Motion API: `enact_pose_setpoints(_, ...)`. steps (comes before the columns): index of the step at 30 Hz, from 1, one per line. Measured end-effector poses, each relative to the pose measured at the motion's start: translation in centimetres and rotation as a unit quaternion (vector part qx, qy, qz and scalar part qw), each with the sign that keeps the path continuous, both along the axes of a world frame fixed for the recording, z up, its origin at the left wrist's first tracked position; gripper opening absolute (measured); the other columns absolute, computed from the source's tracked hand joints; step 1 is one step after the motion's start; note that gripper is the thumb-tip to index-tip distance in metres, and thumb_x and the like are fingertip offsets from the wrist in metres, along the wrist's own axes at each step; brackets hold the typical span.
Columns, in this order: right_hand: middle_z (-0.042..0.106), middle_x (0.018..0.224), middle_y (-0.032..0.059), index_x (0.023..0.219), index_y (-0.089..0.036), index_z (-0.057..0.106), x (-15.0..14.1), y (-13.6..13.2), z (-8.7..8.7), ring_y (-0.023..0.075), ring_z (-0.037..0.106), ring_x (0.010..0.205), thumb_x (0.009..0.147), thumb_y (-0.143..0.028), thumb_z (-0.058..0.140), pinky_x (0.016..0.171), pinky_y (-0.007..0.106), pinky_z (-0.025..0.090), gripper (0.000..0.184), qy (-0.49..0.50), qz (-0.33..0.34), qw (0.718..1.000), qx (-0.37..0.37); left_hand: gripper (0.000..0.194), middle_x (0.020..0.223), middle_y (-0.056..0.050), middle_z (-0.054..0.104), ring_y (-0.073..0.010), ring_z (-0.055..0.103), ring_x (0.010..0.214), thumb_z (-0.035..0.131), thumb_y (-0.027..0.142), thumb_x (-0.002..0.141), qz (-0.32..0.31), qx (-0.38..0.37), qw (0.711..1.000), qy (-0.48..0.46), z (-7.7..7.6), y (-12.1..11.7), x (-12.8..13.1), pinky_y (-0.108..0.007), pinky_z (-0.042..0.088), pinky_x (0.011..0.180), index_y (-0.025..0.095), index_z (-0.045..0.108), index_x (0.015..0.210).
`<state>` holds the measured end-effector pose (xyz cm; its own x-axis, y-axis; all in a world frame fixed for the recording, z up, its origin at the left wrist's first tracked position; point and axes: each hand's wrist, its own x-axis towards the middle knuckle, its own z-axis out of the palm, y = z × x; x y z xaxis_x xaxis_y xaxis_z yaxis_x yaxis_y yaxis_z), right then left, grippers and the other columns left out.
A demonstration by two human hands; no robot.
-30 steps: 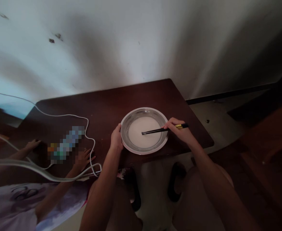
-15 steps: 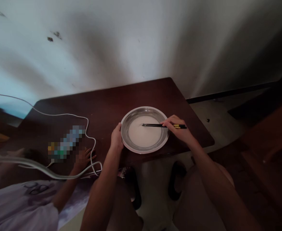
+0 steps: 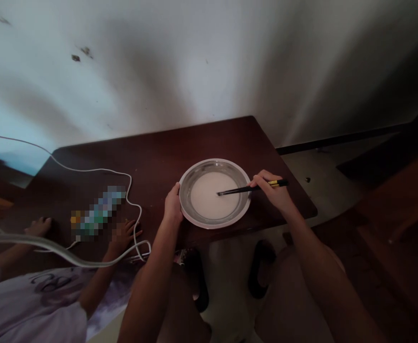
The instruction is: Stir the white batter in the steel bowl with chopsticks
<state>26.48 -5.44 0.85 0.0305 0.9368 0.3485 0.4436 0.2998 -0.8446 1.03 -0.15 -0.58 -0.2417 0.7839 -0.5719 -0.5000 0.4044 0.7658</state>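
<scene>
A round metal basin (image 3: 184, 204) stands near the front edge of the dark red-brown table (image 3: 159, 150). Inside it is a smooth, milky white liquid (image 3: 209, 197). My left hand (image 3: 174, 204) grips the basin's left rim, thumb on top and the other fingers hidden underneath. At the right rim, my right hand (image 3: 270, 188) is closed around a pair of black chopsticks (image 3: 235, 190) with gold bands near their upper ends. The chopsticks lie close together, slanting over the rim, with their tips in the liquid around the middle of the basin.
On the left, another person's hands (image 3: 126, 234) rest on the table beside a blurred-out device (image 3: 102, 212). A white cable (image 3: 134, 205) loops across the tabletop left of the basin. Behind the table rises a pale, stained wall (image 3: 209, 71).
My right hand has shifted slightly right, and the chopstick tips have moved right and toward me in the liquid. My left hand and the basin have stayed put. The other person's far hand has moved.
</scene>
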Motion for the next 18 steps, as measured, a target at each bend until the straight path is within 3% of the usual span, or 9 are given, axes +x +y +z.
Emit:
enact_pose_setpoints(4,0.069,0.080,0.0005,0.072,-0.024,0.065,-0.40,0.01,-0.12,0.0180,0.059,0.080,0.085,-0.030,0.050,0.077,0.034,0.042,0.020,-0.050,0.058,0.997,-0.002,0.021,0.066,-0.007,0.065,-0.0191,0.064,0.074,0.051,0.025,0.079,0.010,-0.002,1.000,0.011,-0.11,0.11,-0.04,-0.029,0.051,0.072,0.011,0.064,0.073)
enact_pose_setpoints(9,0.067,0.074,0.0010,0.068,-0.023,0.063,0.05,0.12,-0.13,0.0175,0.059,0.075,0.086,-0.030,0.048,0.075,0.033,0.043,0.025,-0.021,0.003,1.000,0.011,0.021,0.068,-0.006,0.066,-0.0185,0.064,0.073,0.051,0.026,0.080,0.001,-0.004,1.000,0.008,-0.23,0.17,-0.08,-0.029,0.051,0.072,0.010,0.065,0.079)
enact_pose_setpoints(12,0.067,0.072,0.0008,0.066,-0.022,0.062,0.05,0.02,-0.10,0.0172,0.059,0.074,0.087,-0.031,0.046,0.074,0.033,0.043,0.028,-0.007,0.021,1.000,-0.006,0.021,0.068,-0.006,0.066,-0.0186,0.064,0.072,0.051,0.026,0.079,0.002,-0.005,1.000,0.016,-0.22,0.16,-0.07,-0.029,0.051,0.071,0.010,0.065,0.080)
enact_pose_setpoints(15,0.069,0.080,0.0000,0.072,-0.025,0.065,-0.21,-0.03,-0.07,0.0183,0.058,0.081,0.085,-0.030,0.051,0.077,0.034,0.042,0.020,-0.060,0.050,0.997,0.000,0.021,0.067,-0.006,0.066,-0.0185,0.064,0.070,0.052,0.026,0.079,0.005,-0.003,1.000,0.016,-0.14,0.16,-0.06,-0.028,0.051,0.070,0.010,0.065,0.081)
enact_pose_setpoints(18,0.068,0.077,0.0007,0.073,-0.025,0.066,-0.05,0.01,0.03,0.0185,0.058,0.079,0.085,-0.029,0.050,0.076,0.034,0.042,0.020,-0.059,0.015,0.998,0.018,0.022,0.067,-0.007,0.066,-0.0188,0.064,0.070,0.052,0.027,0.079,0.003,-0.011,1.000,0.009,-0.18,0.19,-0.09,-0.029,0.051,0.069,0.009,0.065,0.081)
